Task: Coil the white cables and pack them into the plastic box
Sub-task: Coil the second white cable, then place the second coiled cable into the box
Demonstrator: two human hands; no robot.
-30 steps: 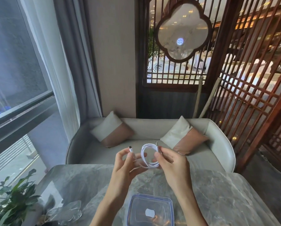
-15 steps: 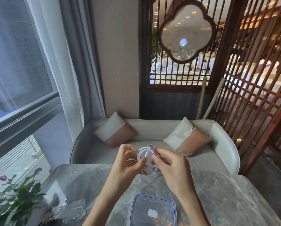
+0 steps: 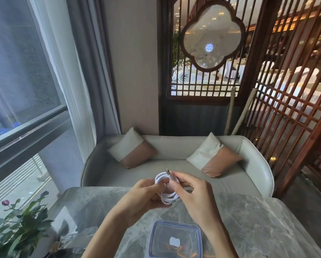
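Over the marble table, the left hand curls round the coiled white cable; the right hand pinches its plug end (tip upward). The plastic box sits at 6 o'clock, a potted plant at 8.

The box sits on the table, nearest me. Beyond it, above the table, my left hand and right hand hold the cable between them. Behind the table stands the sofa — a left cushion and a right cushion on it. The plant is at far left, below the window.
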